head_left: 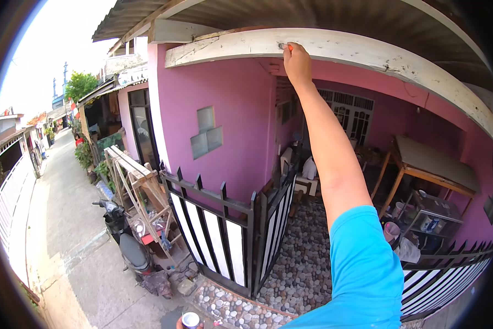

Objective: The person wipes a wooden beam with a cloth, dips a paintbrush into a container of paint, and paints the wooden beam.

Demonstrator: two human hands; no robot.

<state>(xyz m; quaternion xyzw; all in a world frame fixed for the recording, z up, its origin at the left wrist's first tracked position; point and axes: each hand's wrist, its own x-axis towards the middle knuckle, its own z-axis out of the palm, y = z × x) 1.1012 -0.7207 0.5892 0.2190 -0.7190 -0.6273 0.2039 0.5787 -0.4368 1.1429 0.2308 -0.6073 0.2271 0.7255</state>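
Observation:
My right hand (297, 63) is raised at the end of a stretched arm in a blue sleeve. Its fingers are closed round a small tool with an orange handle (290, 47), whose tip meets the face of the white wooden beam (345, 45). Dark marks and worn patches show on the beam. Low at the bottom edge, my left hand (199, 325) is mostly cut off by the frame, with its fingers round a small cup (190, 319) that has white contents.
A black and white spiked gate (219, 233) stands below. Left of it are a wooden trestle (142, 181), a parked motorbike (134, 249) and the lane (65, 219). A wooden table (435, 164) and metal shelf (435, 211) are at the right.

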